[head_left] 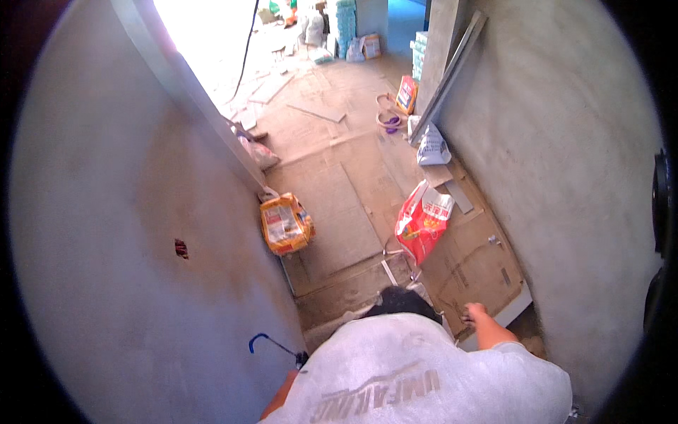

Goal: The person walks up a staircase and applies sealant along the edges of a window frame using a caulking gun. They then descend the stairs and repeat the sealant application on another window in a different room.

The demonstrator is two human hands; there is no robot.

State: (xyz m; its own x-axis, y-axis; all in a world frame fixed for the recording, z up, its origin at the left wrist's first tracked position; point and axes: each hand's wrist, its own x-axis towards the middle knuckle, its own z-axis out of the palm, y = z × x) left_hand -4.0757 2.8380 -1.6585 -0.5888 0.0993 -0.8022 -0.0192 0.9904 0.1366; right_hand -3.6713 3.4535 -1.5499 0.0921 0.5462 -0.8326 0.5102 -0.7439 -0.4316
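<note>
Neither of my hands shows in this view. Below me, a co-worker in a pale grey shirt (424,367) bends forward with their back to me. Their right hand (474,312) reaches down over the brown floor covering, its fingers too small to make out. By their left arm (281,396) a thin dark tool with a curved blue end (261,338) sticks out; its grip is hidden. Ahead of them a red and white bag (424,222) stands on the floor. An orange bag with a pale panel (286,225) sits against the left wall.
Plastered walls (586,177) flank the narrow passage. A long straight bar (452,74) leans on the right, above a white sack (432,147). Loose strips (318,113) lie farther off, beyond a large flat board (339,208). An opening with red wires (181,249) pierces the left wall.
</note>
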